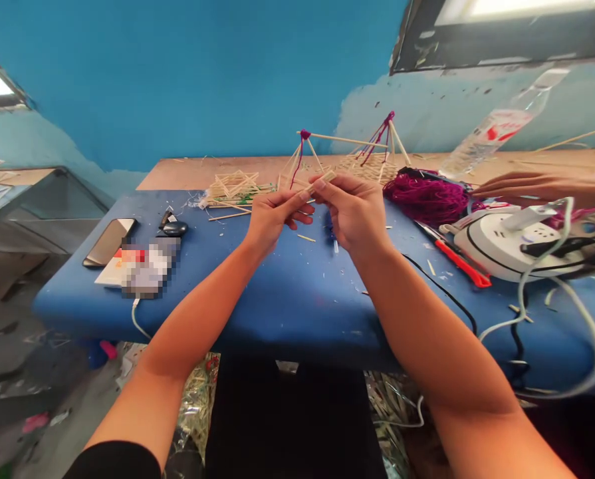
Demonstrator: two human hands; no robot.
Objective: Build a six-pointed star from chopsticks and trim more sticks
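Observation:
Both my hands are raised over the near middle of the table, with thumbs and fingertips pinched close together. My left hand [277,216] and my right hand [356,206] grip one thin pale wooden stick [322,181] between them. Just behind my fingers rises a stick frame tied at its top by a purple yarn knot [305,134], with a loose yarn strand hanging down. From this knot a long stick [347,140] runs right towards a second peak, bound with purple yarn [389,118]. My fingers hide where the held stick meets the frame, if it does.
A stick pile [235,186] lies behind left. On the right are a purple yarn bundle [427,198], a red cutter knife [459,259], a white power strip [511,243], cables and a tilted plastic bottle [501,130]. Another person's hand [531,185] reaches in. A phone [110,243] lies left.

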